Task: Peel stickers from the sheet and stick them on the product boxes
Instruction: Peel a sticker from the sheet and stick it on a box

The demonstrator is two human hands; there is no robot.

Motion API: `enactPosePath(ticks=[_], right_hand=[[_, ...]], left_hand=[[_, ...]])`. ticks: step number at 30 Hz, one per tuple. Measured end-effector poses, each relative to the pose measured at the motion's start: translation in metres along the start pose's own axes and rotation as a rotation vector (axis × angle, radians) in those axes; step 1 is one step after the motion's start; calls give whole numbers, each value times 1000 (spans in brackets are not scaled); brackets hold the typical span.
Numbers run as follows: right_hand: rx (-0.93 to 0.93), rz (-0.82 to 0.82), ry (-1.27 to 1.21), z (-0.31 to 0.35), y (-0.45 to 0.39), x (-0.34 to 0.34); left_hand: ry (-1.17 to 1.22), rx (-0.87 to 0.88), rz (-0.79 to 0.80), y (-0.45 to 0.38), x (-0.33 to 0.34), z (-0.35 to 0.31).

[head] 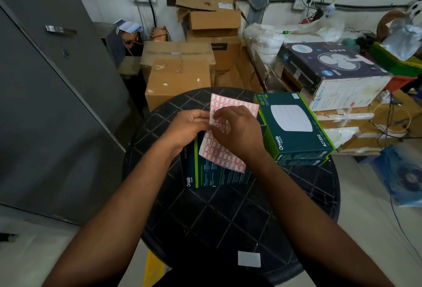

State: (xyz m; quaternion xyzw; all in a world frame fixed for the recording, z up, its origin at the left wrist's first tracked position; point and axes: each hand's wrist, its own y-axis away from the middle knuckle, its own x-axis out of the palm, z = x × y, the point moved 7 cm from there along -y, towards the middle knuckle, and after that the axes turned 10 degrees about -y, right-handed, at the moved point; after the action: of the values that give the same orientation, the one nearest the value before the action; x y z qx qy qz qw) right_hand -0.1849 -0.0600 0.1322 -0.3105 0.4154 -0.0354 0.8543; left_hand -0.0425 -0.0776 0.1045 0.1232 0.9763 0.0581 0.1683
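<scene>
Both forearms reach up from bottom of frame, meeting at centre. Left hand (pixel 187 127) pinches left edge of sticker sheet (pixel 225 147); right hand (pixel 237 131) curled over sheet, fingertips pinching at sticker. Sheet held above product box (pixel 205 176); second product box (pixel 294 127) right of centre.

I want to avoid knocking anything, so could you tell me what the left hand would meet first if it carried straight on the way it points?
Probably the right hand, just beyond the sticker sheet the left hand already holds; depth is unclear.

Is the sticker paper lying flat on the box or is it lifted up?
Lifted up. The left hand grips the sticker sheet's edge, the right hand picks at it, and it tilts above the box.
</scene>
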Motion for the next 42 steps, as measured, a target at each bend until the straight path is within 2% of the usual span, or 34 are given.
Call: enactPosePath(ticks=[5,9,15,23,36,42], right_hand=[[138,39,-164,-15,-3,-8],[180,57,-184,-16,-3,-8],[115,41,-200,-6,-2,-9],[139,27,-213,-4,-4,-14],[-45,5,-130,8,-2,-8],[-4,-31,-196,5,-1,-10]], left_hand=[[-39,67,22,1,-1,-4],[-81,95,5,-1,-4,-4],[-24,91,-20,-6,-7,-3],[24,31,29,-10,-3,-1],[-7,31,16,-7,-3,-2],[-15,39,10,-6,-1,-2]])
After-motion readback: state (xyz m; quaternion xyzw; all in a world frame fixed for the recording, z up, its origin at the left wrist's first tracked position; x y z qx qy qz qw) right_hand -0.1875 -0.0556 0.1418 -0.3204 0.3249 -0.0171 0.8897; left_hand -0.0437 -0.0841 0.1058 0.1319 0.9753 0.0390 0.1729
